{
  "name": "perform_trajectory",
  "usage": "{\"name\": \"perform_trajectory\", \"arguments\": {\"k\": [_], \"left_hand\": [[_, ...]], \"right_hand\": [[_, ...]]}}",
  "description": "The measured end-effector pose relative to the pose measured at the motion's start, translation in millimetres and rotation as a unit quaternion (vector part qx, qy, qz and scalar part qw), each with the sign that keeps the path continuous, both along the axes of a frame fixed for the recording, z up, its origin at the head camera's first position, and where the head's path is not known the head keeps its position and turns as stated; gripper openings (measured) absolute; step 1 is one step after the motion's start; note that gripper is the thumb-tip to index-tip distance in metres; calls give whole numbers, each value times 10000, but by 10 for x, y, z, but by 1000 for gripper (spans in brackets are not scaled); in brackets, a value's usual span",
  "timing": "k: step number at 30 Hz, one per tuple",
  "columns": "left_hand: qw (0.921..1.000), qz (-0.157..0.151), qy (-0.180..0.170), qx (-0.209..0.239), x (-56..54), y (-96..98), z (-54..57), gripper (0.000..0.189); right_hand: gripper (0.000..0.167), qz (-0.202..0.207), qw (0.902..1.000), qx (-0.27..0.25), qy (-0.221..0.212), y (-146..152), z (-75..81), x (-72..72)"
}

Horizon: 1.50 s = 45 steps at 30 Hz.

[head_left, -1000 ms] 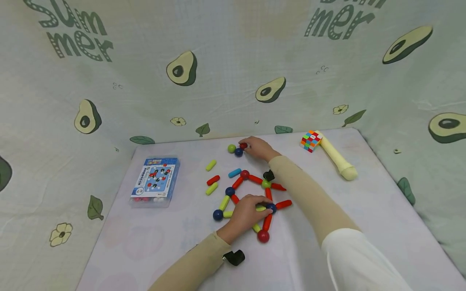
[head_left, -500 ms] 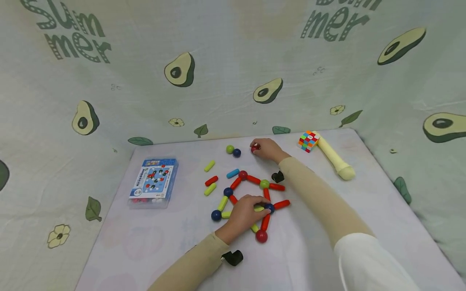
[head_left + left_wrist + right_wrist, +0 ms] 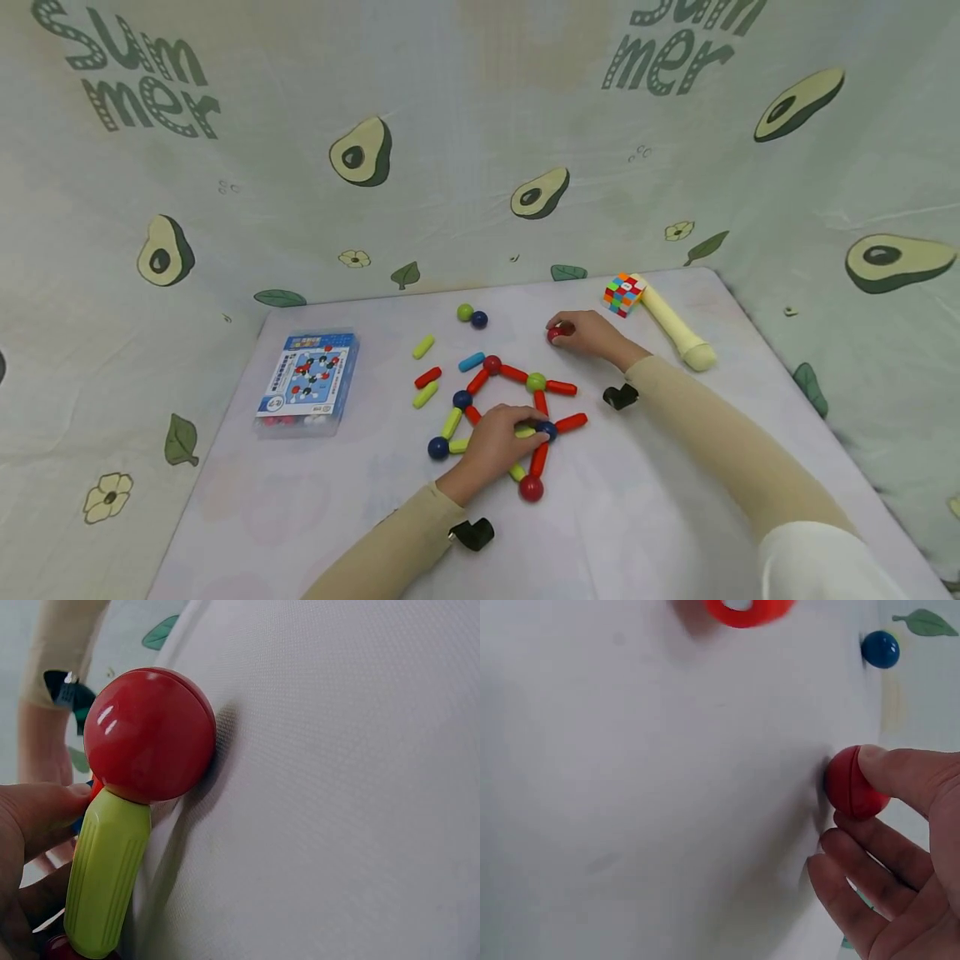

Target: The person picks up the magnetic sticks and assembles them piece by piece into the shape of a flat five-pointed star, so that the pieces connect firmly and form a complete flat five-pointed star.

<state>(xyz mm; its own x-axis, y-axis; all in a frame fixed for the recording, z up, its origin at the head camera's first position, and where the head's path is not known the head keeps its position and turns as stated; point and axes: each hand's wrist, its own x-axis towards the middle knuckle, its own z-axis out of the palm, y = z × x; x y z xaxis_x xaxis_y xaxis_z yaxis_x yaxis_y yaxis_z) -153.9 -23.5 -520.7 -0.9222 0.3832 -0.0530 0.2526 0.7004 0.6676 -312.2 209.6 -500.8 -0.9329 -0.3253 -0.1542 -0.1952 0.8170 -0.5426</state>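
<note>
Nearest to us, the left sleeve point(image 3: 390, 550) is slanting in over the bench point(image 3: 652, 517), a small black camera point(image 3: 474, 534) sitting at its wrist. We are seeing the left hand point(image 3: 491, 450) lying low over the ball-and-stick frame point(image 3: 541, 404), its thumb and fingers clamping a blue ball point(image 3: 550, 431) at the frame's right side. The frame's nearest corner ball point(image 3: 532, 488), a red one, is sitting just in front. Farther on, we are finding the right hand point(image 3: 592, 335) turned inward, thumb and forefinger pinching a loose red ball point(image 3: 555, 335) beyond the frame, the other fingers spreading apart; we cannot tell whether this ball is touching the bench. To the left, loose sticks point(image 3: 427, 377) and a clear plastic box point(image 3: 307, 383) are lying flat. Toward the back edge, a green ball point(image 3: 465, 312) and a dark blue ball point(image 3: 479, 320) are resting together, while a puzzle cube point(image 3: 624, 295) is touching a pale yellow club point(image 3: 675, 325). Behind everything, an avocado-printed cloth point(image 3: 450, 83) is hanging.
</note>
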Motion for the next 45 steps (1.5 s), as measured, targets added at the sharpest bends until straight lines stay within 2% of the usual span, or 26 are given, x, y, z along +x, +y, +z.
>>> {"name": "perform_trajectory", "arguments": {"k": [6,13,24,34,45], "left_hand": [[10000,0,-29,31,-1,-1,-5,29],[10000,0,8,-52,-5,10,-24,30],[10000,-11,27,6,0,7,-24,30],[10000,-1,36,10,2,4,-34,30],[10000,35,10,24,4,12,-39,30]], "right_hand": [[29,-25,9999,-81,119,168,-11,288],[28,-219,9988,-429,31,270,-25,623],[31,-455,9972,-594,17,413,-66,974],[29,122,9974,-569,418,422,-105,1172],[34,165,9962,-624,578,408,-143,1224]]}}
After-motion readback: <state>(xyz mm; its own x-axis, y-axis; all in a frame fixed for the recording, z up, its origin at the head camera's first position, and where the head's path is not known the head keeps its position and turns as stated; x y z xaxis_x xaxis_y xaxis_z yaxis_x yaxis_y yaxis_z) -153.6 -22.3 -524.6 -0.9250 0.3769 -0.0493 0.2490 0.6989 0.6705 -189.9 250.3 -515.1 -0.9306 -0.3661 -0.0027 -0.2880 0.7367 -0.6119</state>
